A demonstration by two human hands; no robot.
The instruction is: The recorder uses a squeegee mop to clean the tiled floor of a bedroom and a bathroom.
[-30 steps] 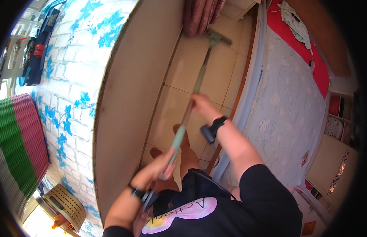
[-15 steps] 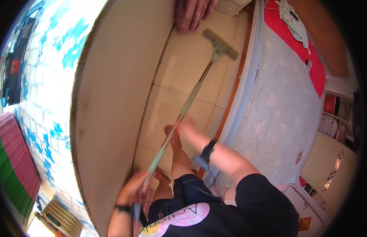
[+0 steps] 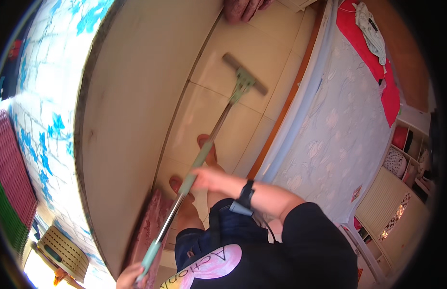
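Note:
A long-handled floor squeegee runs up the middle of the view, with a pale green grip and a metal shaft (image 3: 218, 127). Its flat head (image 3: 244, 73) lies on the cream tiled floor (image 3: 218, 48) between a wall panel and a bed. My right hand (image 3: 206, 178) grips the green sleeve at mid-handle; a black watch sits on that wrist. My left hand (image 3: 129, 277) holds the handle's lower end at the bottom edge, only partly visible. My two bare feet (image 3: 206, 144) stand on the tiles below the shaft.
A beige wall panel (image 3: 137, 106) bounds the left; beyond it is blue-flowered white wall. A bed with a pale floral cover (image 3: 348, 130) and a red sheet bounds the right. Pink cloth (image 3: 242, 9) hangs at top; another pink cloth (image 3: 149, 231) lies by my feet. A woven basket (image 3: 62, 245) sits lower left.
The squeegee head has slid back toward me across the tiles. My right hand has slipped lower on the handle and my left hand has dropped to the frame's bottom edge.

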